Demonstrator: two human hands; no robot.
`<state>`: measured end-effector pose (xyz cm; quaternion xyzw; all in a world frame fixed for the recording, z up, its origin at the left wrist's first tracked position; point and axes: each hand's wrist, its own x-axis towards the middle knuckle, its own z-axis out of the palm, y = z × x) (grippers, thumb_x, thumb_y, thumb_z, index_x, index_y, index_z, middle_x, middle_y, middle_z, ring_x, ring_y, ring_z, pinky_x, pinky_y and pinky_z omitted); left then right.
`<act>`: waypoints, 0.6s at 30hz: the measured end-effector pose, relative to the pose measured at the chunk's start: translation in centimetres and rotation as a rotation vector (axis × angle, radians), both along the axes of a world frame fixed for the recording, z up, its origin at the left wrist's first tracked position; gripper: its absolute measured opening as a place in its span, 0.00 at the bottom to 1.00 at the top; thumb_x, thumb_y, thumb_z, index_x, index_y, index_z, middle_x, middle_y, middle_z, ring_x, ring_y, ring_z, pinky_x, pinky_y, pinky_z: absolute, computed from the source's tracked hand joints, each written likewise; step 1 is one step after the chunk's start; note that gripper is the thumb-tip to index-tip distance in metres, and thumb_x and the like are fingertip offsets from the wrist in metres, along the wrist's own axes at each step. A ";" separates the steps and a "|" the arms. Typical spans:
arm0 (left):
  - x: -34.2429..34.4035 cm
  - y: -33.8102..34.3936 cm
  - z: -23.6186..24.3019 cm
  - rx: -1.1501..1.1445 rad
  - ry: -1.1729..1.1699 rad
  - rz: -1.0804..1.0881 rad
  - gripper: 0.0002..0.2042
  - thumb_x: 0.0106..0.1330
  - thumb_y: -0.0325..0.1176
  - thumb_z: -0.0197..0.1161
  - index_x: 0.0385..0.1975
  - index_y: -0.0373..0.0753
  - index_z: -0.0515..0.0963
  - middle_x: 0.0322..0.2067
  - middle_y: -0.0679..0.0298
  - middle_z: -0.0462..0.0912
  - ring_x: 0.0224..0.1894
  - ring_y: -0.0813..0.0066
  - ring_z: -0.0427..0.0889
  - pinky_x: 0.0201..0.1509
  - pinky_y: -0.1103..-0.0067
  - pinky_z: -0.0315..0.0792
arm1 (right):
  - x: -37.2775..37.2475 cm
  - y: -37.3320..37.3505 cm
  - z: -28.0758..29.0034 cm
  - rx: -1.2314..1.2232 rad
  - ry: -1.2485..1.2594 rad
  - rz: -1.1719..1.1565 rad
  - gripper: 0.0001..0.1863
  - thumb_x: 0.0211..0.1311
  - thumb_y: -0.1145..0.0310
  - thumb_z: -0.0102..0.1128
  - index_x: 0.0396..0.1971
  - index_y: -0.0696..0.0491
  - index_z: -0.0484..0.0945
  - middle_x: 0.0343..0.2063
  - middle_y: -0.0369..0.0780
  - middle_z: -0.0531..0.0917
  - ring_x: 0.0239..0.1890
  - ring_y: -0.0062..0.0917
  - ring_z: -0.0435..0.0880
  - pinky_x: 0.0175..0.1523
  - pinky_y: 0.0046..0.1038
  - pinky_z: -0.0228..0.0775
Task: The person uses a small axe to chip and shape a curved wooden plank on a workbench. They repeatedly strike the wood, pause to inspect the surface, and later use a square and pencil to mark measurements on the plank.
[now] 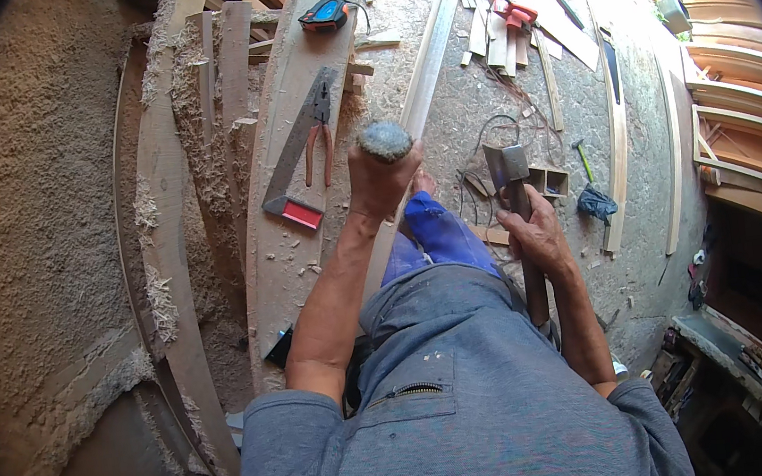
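My left hand (378,185) is closed in a fist round an upright tool. Only its round, worn, greyish butt end (384,140) shows above the fist; the rest is hidden, so its kind cannot be told. My right hand (538,236) grips a hammer (507,165) by its dark handle just below the head, with the head upward. A long pale wooden strip (431,65) runs behind my left fist. On the wide plank (271,80) to the left lie a try square (298,143) with a red-faced stock, orange-handled pliers (317,141) and a blue and black tape measure (324,15).
Wood shavings cling to boards (165,169) by the left wall. On the floor are a red power tool (515,12), cables, offcuts, a small wooden box (548,181), a green-handled hammer (583,159) and long strips (617,142). Curved wooden frames (740,103) stack at right.
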<state>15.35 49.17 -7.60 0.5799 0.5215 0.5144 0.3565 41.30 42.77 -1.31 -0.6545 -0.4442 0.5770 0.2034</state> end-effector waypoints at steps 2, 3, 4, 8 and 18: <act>1.1 4.2 -1.5 -0.215 -0.087 -0.031 0.06 0.58 0.31 0.71 0.26 0.36 0.83 0.22 0.65 0.86 0.26 0.80 0.83 0.31 0.74 0.77 | -0.1 0.1 -0.3 0.024 -0.002 0.014 0.18 0.64 0.68 0.64 0.51 0.56 0.73 0.23 0.32 0.75 0.15 0.15 0.72 0.19 0.22 0.63; 1.9 5.7 -2.1 -0.262 -0.206 -0.020 0.05 0.58 0.30 0.70 0.25 0.36 0.83 0.21 0.67 0.84 0.25 0.81 0.81 0.32 0.75 0.77 | -0.2 0.1 -0.4 0.050 0.003 0.020 0.18 0.64 0.68 0.64 0.51 0.56 0.73 0.23 0.32 0.75 0.15 0.15 0.71 0.19 0.22 0.63; 2.3 7.3 -2.7 -0.408 -0.124 -0.040 0.05 0.57 0.30 0.69 0.25 0.36 0.83 0.20 0.69 0.83 0.25 0.81 0.79 0.32 0.76 0.76 | -0.2 0.2 -0.6 0.080 0.008 0.020 0.18 0.64 0.68 0.64 0.51 0.56 0.73 0.23 0.32 0.75 0.15 0.15 0.71 0.19 0.22 0.63; 4.3 8.8 -6.1 -0.488 -0.112 -0.055 0.06 0.55 0.33 0.69 0.26 0.36 0.84 0.22 0.65 0.86 0.27 0.77 0.84 0.34 0.74 0.78 | 0.5 0.4 -0.8 0.029 -0.019 0.007 0.17 0.65 0.69 0.63 0.52 0.56 0.72 0.21 0.32 0.75 0.14 0.15 0.71 0.18 0.22 0.62; 1.9 8.4 1.4 -0.704 -0.231 -0.223 0.09 0.59 0.30 0.70 0.19 0.38 0.79 0.14 0.70 0.76 0.16 0.82 0.73 0.17 0.78 0.65 | 3.0 1.9 -1.9 0.047 0.112 -0.164 0.16 0.67 0.70 0.63 0.51 0.57 0.72 0.17 0.31 0.73 0.12 0.15 0.70 0.17 0.22 0.62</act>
